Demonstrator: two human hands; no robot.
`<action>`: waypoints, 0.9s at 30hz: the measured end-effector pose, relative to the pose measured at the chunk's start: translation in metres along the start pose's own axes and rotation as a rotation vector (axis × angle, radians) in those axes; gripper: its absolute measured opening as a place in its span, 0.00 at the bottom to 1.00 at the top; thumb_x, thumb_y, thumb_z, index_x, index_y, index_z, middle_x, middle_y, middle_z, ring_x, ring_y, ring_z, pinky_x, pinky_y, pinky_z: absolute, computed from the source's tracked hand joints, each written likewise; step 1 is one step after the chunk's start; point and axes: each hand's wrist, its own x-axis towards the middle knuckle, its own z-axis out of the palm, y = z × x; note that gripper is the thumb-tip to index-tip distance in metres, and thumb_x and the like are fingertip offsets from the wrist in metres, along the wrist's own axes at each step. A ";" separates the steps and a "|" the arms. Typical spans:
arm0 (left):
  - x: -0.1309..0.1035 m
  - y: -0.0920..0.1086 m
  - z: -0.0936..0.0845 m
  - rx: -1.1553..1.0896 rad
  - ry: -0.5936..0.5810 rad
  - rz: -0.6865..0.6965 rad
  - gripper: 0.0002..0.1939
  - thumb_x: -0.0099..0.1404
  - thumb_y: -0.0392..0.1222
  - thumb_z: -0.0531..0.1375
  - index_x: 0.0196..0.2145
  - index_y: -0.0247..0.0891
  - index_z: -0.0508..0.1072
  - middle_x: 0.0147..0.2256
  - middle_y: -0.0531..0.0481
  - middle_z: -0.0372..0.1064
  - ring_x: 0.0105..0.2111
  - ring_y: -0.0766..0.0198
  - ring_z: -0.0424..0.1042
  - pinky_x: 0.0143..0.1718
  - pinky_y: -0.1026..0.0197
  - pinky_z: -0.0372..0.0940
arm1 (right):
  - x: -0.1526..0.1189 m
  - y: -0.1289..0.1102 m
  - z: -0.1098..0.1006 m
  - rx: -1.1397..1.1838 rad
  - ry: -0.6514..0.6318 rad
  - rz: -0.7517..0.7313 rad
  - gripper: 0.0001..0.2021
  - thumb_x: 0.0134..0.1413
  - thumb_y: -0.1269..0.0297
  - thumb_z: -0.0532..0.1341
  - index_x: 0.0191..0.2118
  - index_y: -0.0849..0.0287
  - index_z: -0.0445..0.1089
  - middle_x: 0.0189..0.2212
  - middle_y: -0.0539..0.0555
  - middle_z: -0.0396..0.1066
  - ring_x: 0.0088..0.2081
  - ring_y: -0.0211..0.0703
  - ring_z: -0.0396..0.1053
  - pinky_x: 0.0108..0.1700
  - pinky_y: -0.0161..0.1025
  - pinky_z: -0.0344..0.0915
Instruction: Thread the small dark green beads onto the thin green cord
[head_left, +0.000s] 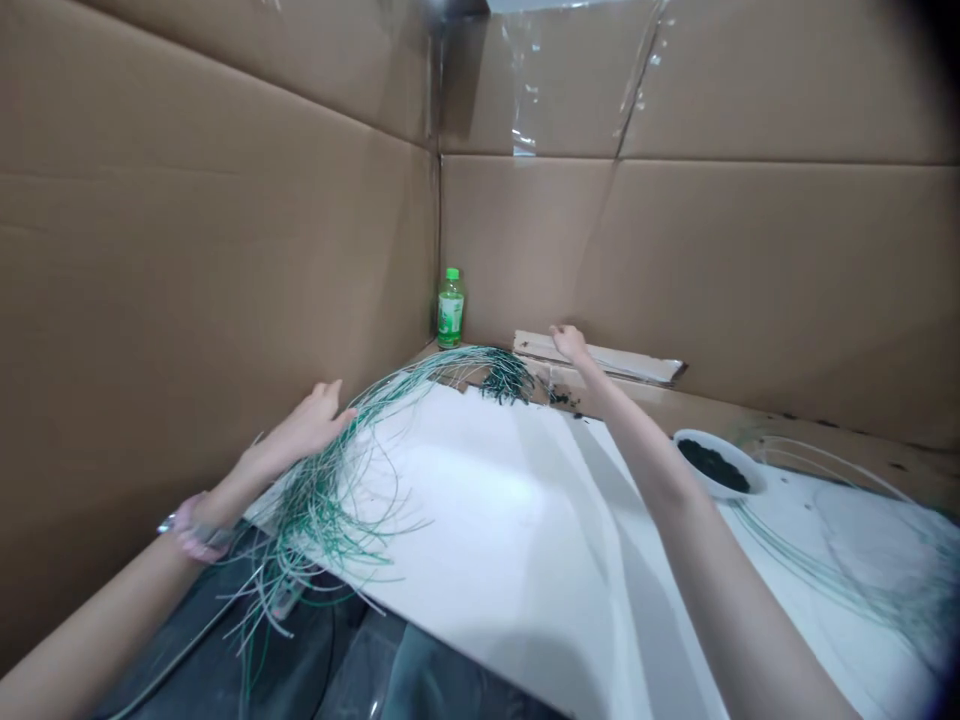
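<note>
A long bundle of thin green and white wires (315, 510) arcs along the left side of the white board, its loose ends hanging over the front edge. Dark tips (506, 378) gather at the bundle's far end. My left hand (319, 418) lies at the bundle's left side, fingers stretched out and thumb against the strands. Farther back, my right hand (568, 342) is closed above a cardboard strip (637, 364). Whatever its fingers may hold is too small to make out. Small black pieces (564, 398) lie scattered just below that hand.
Tall cardboard walls (225, 220) enclose the left and back. A green-capped bottle (450, 312) stands in the corner. On the white board (480, 520), at right, a white bowl (679, 437) holds black bits, near more wires (840, 580).
</note>
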 end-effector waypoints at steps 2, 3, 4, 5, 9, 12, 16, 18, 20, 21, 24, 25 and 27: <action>-0.016 0.024 0.003 0.291 -0.013 0.218 0.35 0.61 0.50 0.55 0.61 0.29 0.55 0.64 0.34 0.47 0.65 0.44 0.43 0.65 0.43 0.39 | -0.020 0.018 -0.028 -0.032 0.052 0.053 0.15 0.62 0.58 0.57 0.49 0.61 0.66 0.47 0.57 0.68 0.45 0.44 0.69 0.48 0.48 0.68; -0.024 0.037 0.009 0.441 -0.030 0.338 0.35 0.64 0.53 0.51 0.62 0.30 0.53 0.63 0.35 0.48 0.64 0.44 0.47 0.64 0.42 0.42 | -0.035 0.027 -0.046 -0.045 0.078 0.067 0.15 0.62 0.58 0.56 0.48 0.62 0.67 0.47 0.57 0.68 0.46 0.44 0.69 0.48 0.48 0.68; -0.033 0.051 0.018 0.545 -0.056 0.453 0.35 0.65 0.55 0.48 0.63 0.30 0.52 0.62 0.36 0.50 0.63 0.46 0.51 0.63 0.43 0.46 | -0.054 0.037 -0.066 -0.062 0.105 0.077 0.14 0.62 0.58 0.56 0.48 0.62 0.67 0.46 0.57 0.69 0.46 0.44 0.69 0.49 0.48 0.67; -0.042 0.064 0.030 0.607 -0.093 0.561 0.34 0.66 0.56 0.45 0.63 0.31 0.51 0.61 0.37 0.51 0.62 0.47 0.53 0.62 0.44 0.50 | -0.077 0.048 -0.088 -0.081 0.132 0.080 0.15 0.62 0.57 0.56 0.47 0.62 0.68 0.46 0.57 0.69 0.47 0.44 0.69 0.50 0.49 0.67; -0.079 0.110 0.094 0.592 -0.286 0.870 0.30 0.68 0.55 0.44 0.62 0.37 0.52 0.61 0.40 0.53 0.60 0.52 0.57 0.60 0.49 0.55 | -0.186 0.094 -0.179 -0.225 0.191 0.185 0.14 0.63 0.57 0.55 0.46 0.61 0.69 0.46 0.56 0.70 0.48 0.44 0.69 0.52 0.49 0.64; -0.103 0.137 0.145 0.561 -0.411 1.033 0.25 0.69 0.52 0.44 0.59 0.38 0.56 0.58 0.41 0.57 0.57 0.53 0.60 0.57 0.50 0.59 | -0.267 0.128 -0.225 -0.365 0.105 0.376 0.11 0.61 0.60 0.58 0.42 0.63 0.70 0.41 0.55 0.71 0.43 0.42 0.70 0.48 0.47 0.67; -0.128 0.166 0.206 0.653 -0.572 1.180 0.19 0.69 0.44 0.45 0.52 0.37 0.65 0.53 0.41 0.63 0.51 0.52 0.67 0.48 0.52 0.65 | -0.349 0.164 -0.241 -0.470 -0.102 0.583 0.10 0.61 0.60 0.58 0.42 0.62 0.69 0.40 0.54 0.71 0.39 0.39 0.70 0.43 0.41 0.70; -0.137 0.177 0.238 0.706 -0.652 1.238 0.16 0.68 0.40 0.47 0.47 0.36 0.69 0.49 0.40 0.66 0.46 0.54 0.70 0.43 0.54 0.67 | -0.377 0.176 -0.236 -0.495 -0.169 0.649 0.11 0.61 0.60 0.58 0.43 0.62 0.69 0.41 0.54 0.70 0.39 0.39 0.70 0.42 0.41 0.70; -0.145 0.189 0.274 0.725 -0.711 1.290 0.13 0.67 0.37 0.50 0.42 0.34 0.73 0.45 0.40 0.70 0.41 0.56 0.72 0.40 0.56 0.67 | -0.396 0.183 -0.229 -0.510 -0.203 0.690 0.12 0.61 0.59 0.58 0.44 0.62 0.69 0.41 0.55 0.70 0.40 0.40 0.70 0.42 0.42 0.70; -0.148 0.195 0.293 0.730 -0.732 1.309 0.11 0.66 0.37 0.52 0.39 0.33 0.74 0.42 0.41 0.71 0.40 0.57 0.73 0.39 0.57 0.68 | -0.403 0.186 -0.226 -0.514 -0.208 0.702 0.12 0.60 0.59 0.58 0.44 0.62 0.69 0.42 0.55 0.70 0.40 0.40 0.70 0.43 0.42 0.70; -0.154 0.211 0.355 0.762 -0.757 1.333 0.11 0.67 0.41 0.55 0.41 0.31 0.72 0.40 0.45 0.71 0.39 0.62 0.72 0.41 0.55 0.69 | -0.412 0.188 -0.218 -0.517 -0.200 0.717 0.13 0.60 0.59 0.58 0.45 0.63 0.68 0.43 0.55 0.70 0.42 0.42 0.70 0.44 0.44 0.69; -0.154 0.215 0.375 0.771 -0.752 1.333 0.13 0.67 0.44 0.56 0.44 0.32 0.70 0.41 0.45 0.70 0.40 0.63 0.71 0.42 0.55 0.69 | -0.412 0.187 -0.217 -0.516 -0.196 0.717 0.13 0.60 0.59 0.58 0.45 0.63 0.68 0.43 0.56 0.70 0.42 0.42 0.70 0.44 0.44 0.69; -0.153 0.221 0.410 0.780 -0.737 1.339 0.16 0.66 0.45 0.57 0.47 0.32 0.69 0.44 0.44 0.69 0.42 0.61 0.71 0.43 0.53 0.69 | -0.412 0.186 -0.216 -0.509 -0.188 0.714 0.13 0.61 0.59 0.58 0.45 0.63 0.68 0.43 0.56 0.70 0.42 0.41 0.70 0.45 0.44 0.69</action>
